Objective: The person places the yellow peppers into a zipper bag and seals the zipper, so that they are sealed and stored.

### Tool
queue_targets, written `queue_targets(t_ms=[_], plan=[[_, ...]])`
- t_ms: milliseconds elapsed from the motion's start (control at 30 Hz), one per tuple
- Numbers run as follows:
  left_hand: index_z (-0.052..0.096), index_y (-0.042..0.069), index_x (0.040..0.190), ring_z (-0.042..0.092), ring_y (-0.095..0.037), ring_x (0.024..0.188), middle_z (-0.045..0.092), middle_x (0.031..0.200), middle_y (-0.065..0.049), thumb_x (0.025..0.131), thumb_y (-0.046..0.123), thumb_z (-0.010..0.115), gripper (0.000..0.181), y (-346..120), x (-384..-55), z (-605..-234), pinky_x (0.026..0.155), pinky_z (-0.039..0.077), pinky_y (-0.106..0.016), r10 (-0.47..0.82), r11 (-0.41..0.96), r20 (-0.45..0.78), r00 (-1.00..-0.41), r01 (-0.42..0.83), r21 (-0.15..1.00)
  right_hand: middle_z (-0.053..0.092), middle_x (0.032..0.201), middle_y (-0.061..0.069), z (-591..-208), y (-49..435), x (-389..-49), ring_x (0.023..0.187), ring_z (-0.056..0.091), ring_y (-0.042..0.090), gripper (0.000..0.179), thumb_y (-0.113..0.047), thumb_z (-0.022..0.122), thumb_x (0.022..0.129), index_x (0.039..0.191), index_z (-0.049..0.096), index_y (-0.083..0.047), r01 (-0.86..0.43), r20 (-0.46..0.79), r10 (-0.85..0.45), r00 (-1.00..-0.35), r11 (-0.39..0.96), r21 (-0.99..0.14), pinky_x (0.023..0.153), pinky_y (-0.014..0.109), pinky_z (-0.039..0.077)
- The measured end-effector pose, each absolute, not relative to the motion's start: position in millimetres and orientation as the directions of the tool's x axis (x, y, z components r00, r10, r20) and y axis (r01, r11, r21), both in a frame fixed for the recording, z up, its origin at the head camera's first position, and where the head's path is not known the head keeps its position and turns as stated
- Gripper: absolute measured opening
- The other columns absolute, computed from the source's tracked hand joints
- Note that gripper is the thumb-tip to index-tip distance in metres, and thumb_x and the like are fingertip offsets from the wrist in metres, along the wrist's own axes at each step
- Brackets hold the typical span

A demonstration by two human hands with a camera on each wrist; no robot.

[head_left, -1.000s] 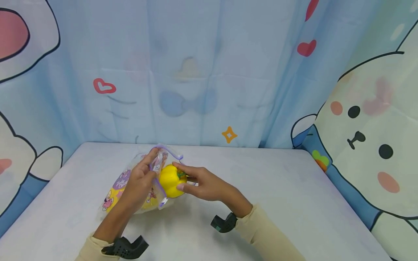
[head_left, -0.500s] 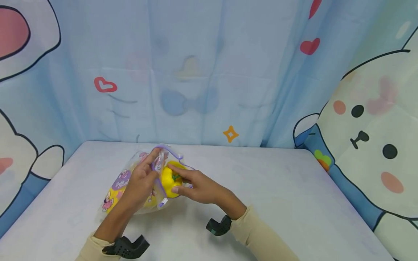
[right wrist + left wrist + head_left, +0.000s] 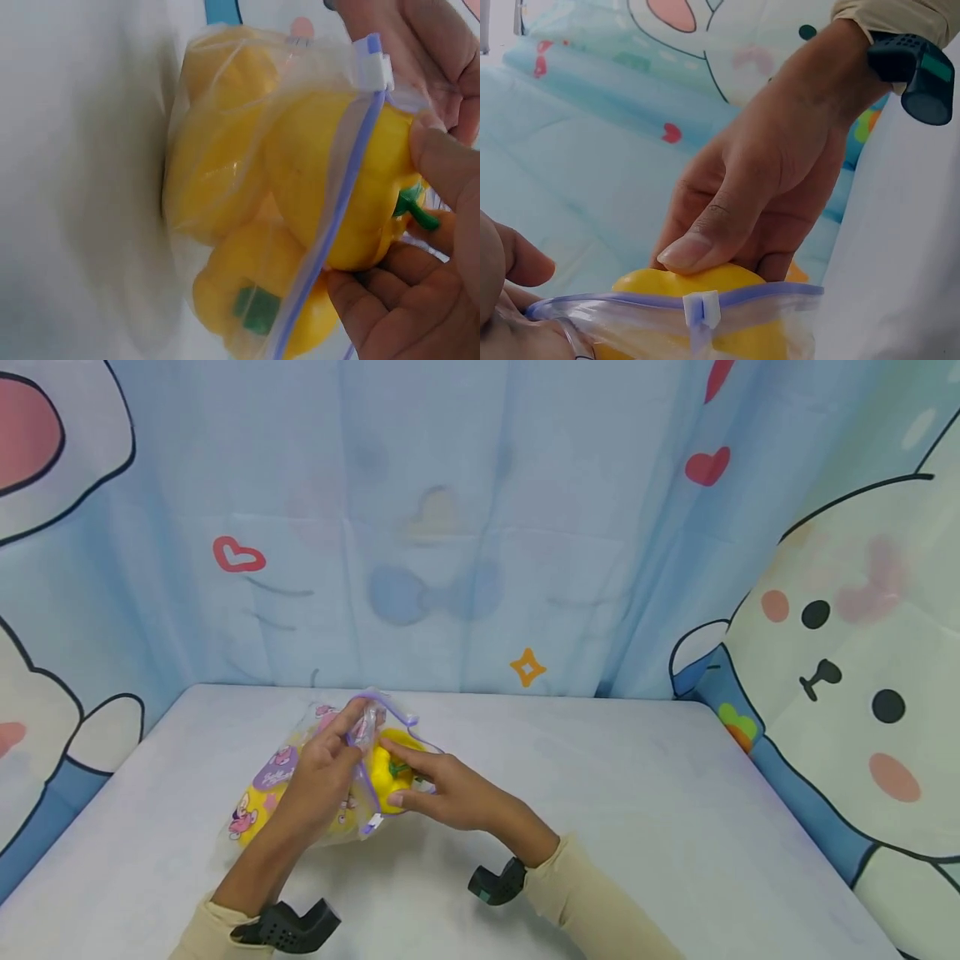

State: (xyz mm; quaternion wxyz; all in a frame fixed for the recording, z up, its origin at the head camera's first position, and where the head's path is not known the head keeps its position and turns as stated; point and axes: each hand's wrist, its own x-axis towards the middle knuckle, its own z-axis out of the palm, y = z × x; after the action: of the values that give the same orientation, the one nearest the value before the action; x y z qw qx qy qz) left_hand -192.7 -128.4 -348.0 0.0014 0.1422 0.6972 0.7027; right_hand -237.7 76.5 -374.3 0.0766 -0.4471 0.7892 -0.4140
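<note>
A clear zip bag (image 3: 273, 772) with a purple slider edge and cartoon print lies on the table, its mouth facing right. My left hand (image 3: 322, 772) grips the bag's upper edge near the opening. In my right hand (image 3: 450, 789) is a yellow toy bell pepper (image 3: 356, 187) with a green stem, held between thumb and fingers. Most of that pepper sits inside the bag mouth, its stem end facing out. Through the plastic the right wrist view shows another yellow pepper (image 3: 247, 281) with a green stem and more yellow pieces behind it. A white slider (image 3: 373, 73) sits on the purple strip.
The white table (image 3: 600, 785) spreads out around the bag. Behind it hangs a blue curtain (image 3: 442, 527) with cartoon animals and hearts. Each wrist carries a black camera mount (image 3: 498, 882) below a beige sleeve (image 3: 592, 897).
My right hand has moved left, pushing the yellow bell pepper from the bag's mouth deeper inside. My left hand keeps its hold on the bag edge.
</note>
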Motion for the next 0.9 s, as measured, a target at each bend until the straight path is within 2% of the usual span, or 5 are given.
queue_targets(t_ms=[267, 367, 533, 733, 900], plan=[[0.019, 0.017, 0.157, 0.060, -0.022, 0.108, 0.020, 0.159, 0.003, 0.101, 0.007, 0.040, 0.060, -136.8, -194.3, -345.4, 0.074, 0.055, -0.021, 0.162, -0.024, 0.192, -0.968, 0.191, 0.981, 0.036, 0.153, 0.004, -380.5, 69.4, -238.2, 0.131, 0.043, 0.014, 0.066, -0.018, 0.065, 0.094, 0.151, 0.034, -0.009, -0.622, 0.332, -0.711, -0.620, 0.188, -0.760, 0.105, 0.027, 0.038], [0.019, 0.017, 0.156, 0.050, -0.021, 0.123, 0.016, 0.160, 0.007, 0.099, 0.006, 0.039, 0.062, -137.7, -196.1, -344.2, 0.079, 0.051, -0.016, 0.130, 0.005, 0.170, -0.977, 0.172, 0.985, 0.044, 0.147, 0.012, -378.8, 73.0, -242.0, 0.132, 0.045, 0.023, 0.052, -0.007, 0.060, 0.095, 0.144, 0.043, 0.002, -0.648, 0.461, -0.641, -0.613, 0.076, -0.758, 0.103, 0.031, 0.040], [0.021, 0.018, 0.156, 0.024, -0.014, 0.142, 0.013, 0.160, 0.010, 0.099, 0.006, 0.041, 0.061, -137.4, -197.5, -342.3, 0.092, 0.040, -0.010, 0.109, 0.063, 0.147, -0.983, 0.155, 0.986, 0.060, 0.128, 0.019, -368.8, 87.9, -255.5, 0.102, 0.060, 0.029, 0.032, 0.006, 0.051, 0.096, 0.127, 0.059, 0.008, -0.689, 0.603, -0.452, -0.657, 0.036, -0.724, 0.086, 0.026, 0.050], [0.019, 0.013, 0.156, 0.034, -0.023, 0.136, 0.016, 0.161, 0.001, 0.098, 0.004, 0.040, 0.063, -140.2, -193.1, -339.7, 0.075, 0.050, -0.014, 0.158, 0.010, 0.184, -0.970, 0.188, 0.982, 0.058, 0.130, 0.023, -360.2, 103.2, -262.0, 0.121, 0.055, 0.034, 0.032, 0.004, 0.051, 0.097, 0.128, 0.057, 0.011, -0.609, 0.519, -0.450, -0.727, 0.073, -0.790, 0.098, 0.032, 0.046], [0.016, 0.009, 0.156, 0.039, -0.029, 0.133, 0.020, 0.159, -0.006, 0.098, 0.002, 0.040, 0.063, -140.7, -190.5, -336.8, 0.090, 0.049, -0.021, 0.236, -0.086, 0.195, -0.952, 0.179, 0.980, 0.055, 0.135, 0.020, -373.2, 108.8, -276.7, 0.126, 0.051, 0.033, 0.037, 0.000, 0.054, 0.097, 0.133, 0.054, 0.007, -0.608, 0.533, -0.497, -0.685, -0.012, -0.794, 0.099, 0.037, 0.046]])
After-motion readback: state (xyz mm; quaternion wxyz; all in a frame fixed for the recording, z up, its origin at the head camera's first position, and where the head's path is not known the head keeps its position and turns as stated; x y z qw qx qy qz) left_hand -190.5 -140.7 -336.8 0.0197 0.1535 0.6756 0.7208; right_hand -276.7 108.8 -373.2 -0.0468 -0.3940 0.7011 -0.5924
